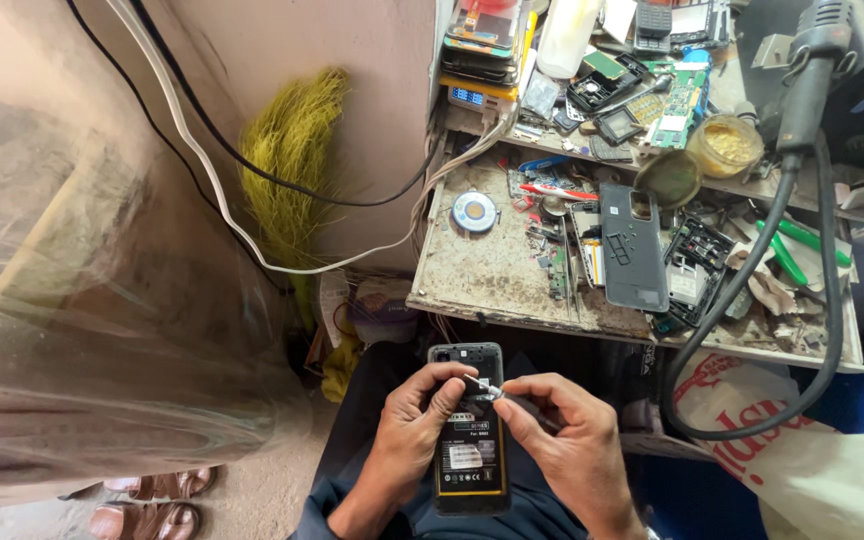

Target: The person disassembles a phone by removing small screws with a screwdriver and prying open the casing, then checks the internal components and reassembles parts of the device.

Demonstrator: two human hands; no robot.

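Note:
An opened mobile phone (469, 455) with its back cover off lies over my lap, its battery and labels showing. My left hand (407, 432) grips the phone along its left side, thumb across the upper part. My right hand (562, 440) pinches a small silvery strip-like part (482, 385) between thumb and forefinger, just above the phone's upper half. Both hands sit below the front edge of the workbench (472, 280).
On the cluttered workbench lie a dark phone back cover (633, 245), a round solder-wire spool (474, 211), circuit boards, tweezers and a jar of yellow paste (725, 143). A thick black hose (822, 250) hangs at right. White and black cables cross the wall; sandals (147, 505) rest on the floor.

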